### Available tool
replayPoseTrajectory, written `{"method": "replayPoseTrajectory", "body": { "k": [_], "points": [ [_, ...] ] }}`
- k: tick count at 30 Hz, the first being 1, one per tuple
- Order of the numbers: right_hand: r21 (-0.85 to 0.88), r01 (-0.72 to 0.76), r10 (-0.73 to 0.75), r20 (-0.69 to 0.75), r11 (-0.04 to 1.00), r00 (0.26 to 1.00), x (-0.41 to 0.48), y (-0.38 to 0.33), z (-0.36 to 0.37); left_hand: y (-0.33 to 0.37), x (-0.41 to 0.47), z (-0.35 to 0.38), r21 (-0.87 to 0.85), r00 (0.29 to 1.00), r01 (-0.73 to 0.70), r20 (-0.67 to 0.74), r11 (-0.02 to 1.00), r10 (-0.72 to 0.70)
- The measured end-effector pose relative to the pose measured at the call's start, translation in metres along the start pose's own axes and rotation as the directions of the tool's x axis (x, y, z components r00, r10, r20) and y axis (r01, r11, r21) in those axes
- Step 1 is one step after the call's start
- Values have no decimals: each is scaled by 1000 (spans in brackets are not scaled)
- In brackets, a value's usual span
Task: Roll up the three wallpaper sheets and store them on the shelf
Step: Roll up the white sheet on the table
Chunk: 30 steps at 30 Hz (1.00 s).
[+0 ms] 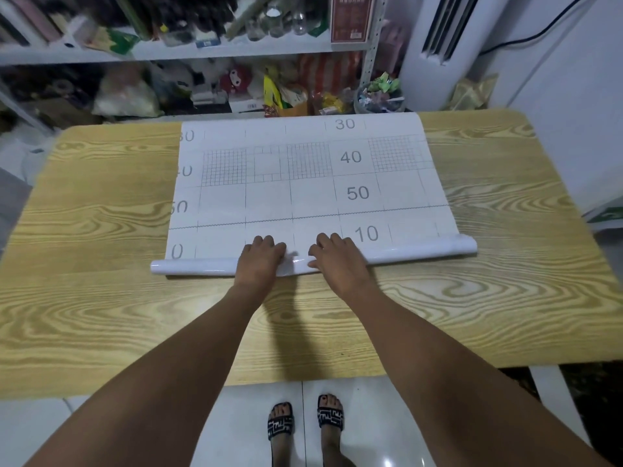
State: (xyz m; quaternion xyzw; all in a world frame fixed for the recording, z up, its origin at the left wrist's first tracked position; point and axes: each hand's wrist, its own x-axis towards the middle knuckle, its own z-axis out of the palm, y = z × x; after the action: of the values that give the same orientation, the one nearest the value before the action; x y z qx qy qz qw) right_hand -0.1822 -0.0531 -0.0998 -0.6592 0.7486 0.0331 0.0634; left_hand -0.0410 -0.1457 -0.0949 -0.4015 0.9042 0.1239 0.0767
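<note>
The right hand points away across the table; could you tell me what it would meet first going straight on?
Only the flat white gridded wallpaper sheet under the right hand; beyond it, probably the cluttered shelf.

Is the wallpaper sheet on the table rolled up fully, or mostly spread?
Mostly spread. Only the near edge of the wallpaper sheet is rolled, under both hands.

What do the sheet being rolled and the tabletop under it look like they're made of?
The wallpaper sheet: looks like a paper backing, matte white, printed with grid lines and numbers. The rolled part shows a glossy face with highlights, probably vinyl film. The table: yellow wood-grain pattern, bold and smooth, so more likely a printed laminate or film than bare timber. Both the left hand and right hand press on the roll.
</note>
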Motion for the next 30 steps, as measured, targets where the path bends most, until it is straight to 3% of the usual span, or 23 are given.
{"method": "replayPoseTrajectory", "body": {
  "k": [3,10,14,20,26,30],
  "points": [
    [-68,5,-7,-33,998,999,2,2,-6,-1,3,-1,140,998,-61,37,988,57],
    [-3,72,-72,-42,997,996,-3,9,0,-10,-1,2,126,989,-128,86,984,118],
    [132,29,-19,-74,991,997,-2,8,-7,-13,0,-2,41,992,-99,84,994,95],
    [183,-61,54,43,981,998,2,7,-12,-13,0,-13,-165,997,51,68,985,-40],
    [90,-19,16,37,996,999,2,3,-11,-15,0,-8,-139,1000,-13,24,990,16],
    [-8,-27,27,41,1000,999,5,0,-8,-15,5,-11,-90,999,24,39,996,-21]
  ]
}}
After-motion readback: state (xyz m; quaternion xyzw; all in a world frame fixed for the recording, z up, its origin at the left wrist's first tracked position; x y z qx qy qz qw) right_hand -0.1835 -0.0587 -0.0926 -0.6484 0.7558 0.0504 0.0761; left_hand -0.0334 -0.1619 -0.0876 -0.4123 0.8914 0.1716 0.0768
